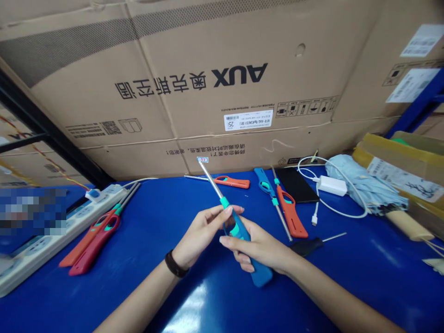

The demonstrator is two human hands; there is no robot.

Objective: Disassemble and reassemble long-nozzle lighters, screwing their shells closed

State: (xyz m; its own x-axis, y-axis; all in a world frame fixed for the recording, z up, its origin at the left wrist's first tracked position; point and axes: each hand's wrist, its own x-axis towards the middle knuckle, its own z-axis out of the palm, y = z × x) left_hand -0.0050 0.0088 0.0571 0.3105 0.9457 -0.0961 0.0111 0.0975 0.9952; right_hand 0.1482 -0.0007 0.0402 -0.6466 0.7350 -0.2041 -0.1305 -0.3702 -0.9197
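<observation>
Both my hands hold one blue long-neck lighter (258, 273) above the blue table (145, 231). My right hand (258, 247) wraps its fingers round the blue handle. My left hand (204, 231) pinches the lighter near its teal collar, where the metal tube starts. The tube points up and to the left, and its tip carries a small sticker. A dark band sits on my left wrist.
Red and orange lighters (95, 236) lie at the left beside a white power strip (52, 238). More lighters (289, 212), a black phone (296, 185), a white charger with cable (331, 185), a black-handled tool (307, 245) and a folded umbrella (367, 189) lie right. Big cardboard boxes (208, 78) stand behind.
</observation>
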